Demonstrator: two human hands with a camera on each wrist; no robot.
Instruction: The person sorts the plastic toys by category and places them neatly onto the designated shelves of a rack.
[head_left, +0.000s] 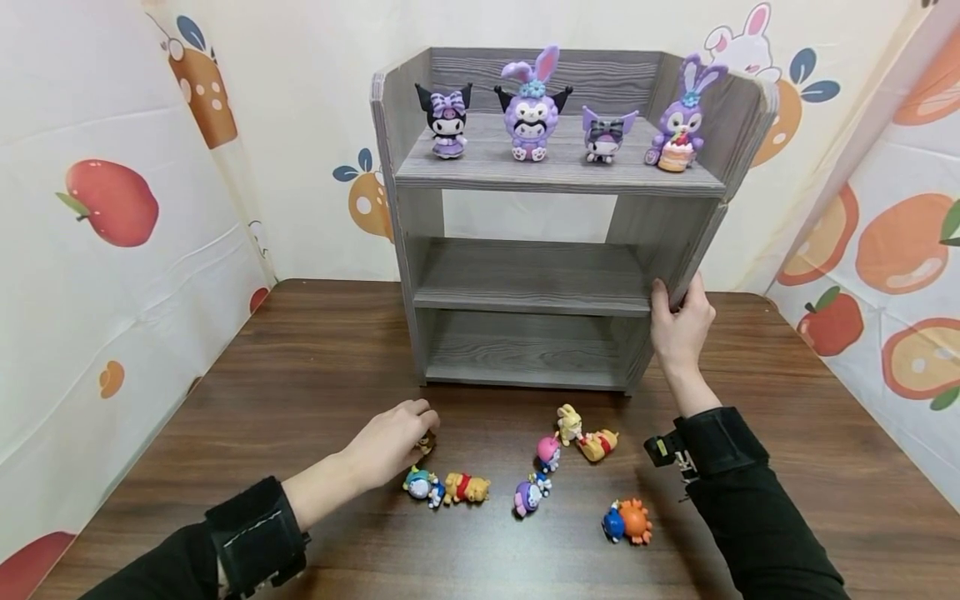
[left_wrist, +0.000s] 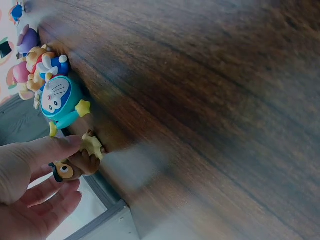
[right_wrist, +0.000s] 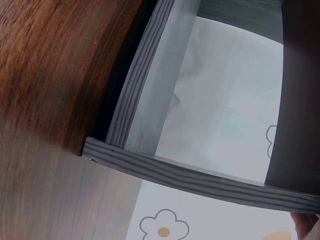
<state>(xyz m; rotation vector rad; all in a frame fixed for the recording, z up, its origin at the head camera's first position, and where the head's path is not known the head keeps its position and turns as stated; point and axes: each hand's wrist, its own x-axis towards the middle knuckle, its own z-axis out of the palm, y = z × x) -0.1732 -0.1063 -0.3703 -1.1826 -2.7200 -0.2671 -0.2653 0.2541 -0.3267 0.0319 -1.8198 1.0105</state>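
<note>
Left wrist view: the left hand (head_left: 386, 446) pinches a brown owl figurine (left_wrist: 82, 162) between thumb and fingers, off the front left corner of the grey shelf (head_left: 532, 275). Just beside, farther from the table's (head_left: 322, 358) back edge, lie a turquoise figurine (head_left: 418, 483) and yellow bear (head_left: 468, 487). The right hand (head_left: 681, 329) is clamped on the shelf's right side edge. An orange crab (head_left: 636, 522) lies farthest from the table's back edge.
</note>
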